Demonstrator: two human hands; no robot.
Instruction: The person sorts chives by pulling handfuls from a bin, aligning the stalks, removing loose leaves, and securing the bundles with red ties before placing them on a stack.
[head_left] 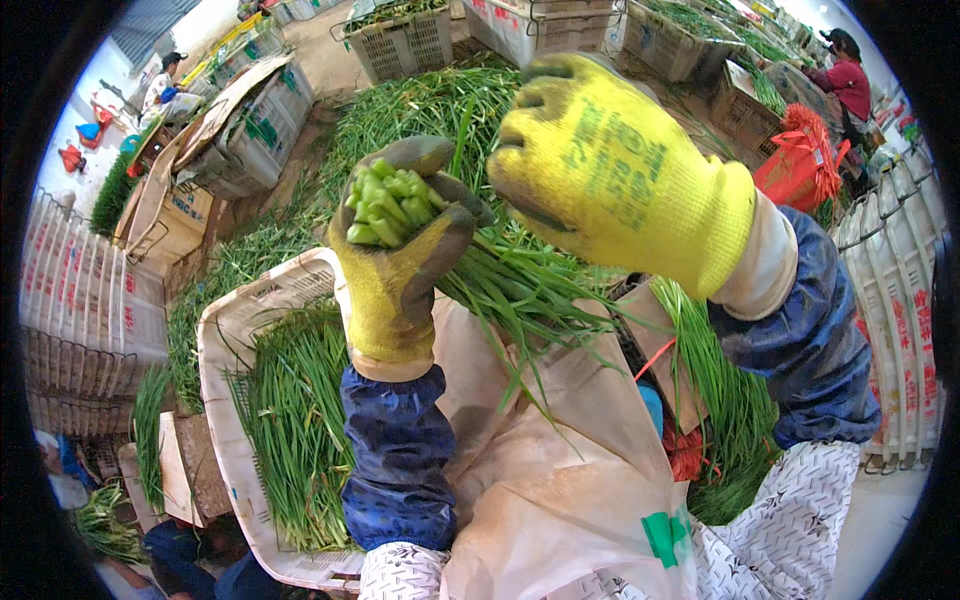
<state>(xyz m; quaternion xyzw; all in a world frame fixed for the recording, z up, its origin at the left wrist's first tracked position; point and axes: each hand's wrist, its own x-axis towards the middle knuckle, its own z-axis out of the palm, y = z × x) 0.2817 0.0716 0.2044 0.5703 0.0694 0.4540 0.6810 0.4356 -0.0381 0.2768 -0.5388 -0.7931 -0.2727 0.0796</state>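
My left hand (400,250), in a yellow glove with a dark palm, is closed round a bunch of long-leaved green stalks (385,205). Their thick, pale cut ends point up at the left, and the leaves (530,290) trail down to the right over my lap. Just right of it, my right hand (610,165), gloved alike, is raised with its fingers curled in. A thin green leaf (464,140) stands up between the hands; whether the right fingers pinch it or anything else is hidden. A whitish apron (560,440) spreads across my lap.
On the left stands a white crate (222,400) holding green leaves (300,430). A heap of loose greens (420,110) lies ahead. More greens (730,400) and a red bundle (800,165) are at right. Stacked crates flank both sides. Two people (845,80) sit farther off.
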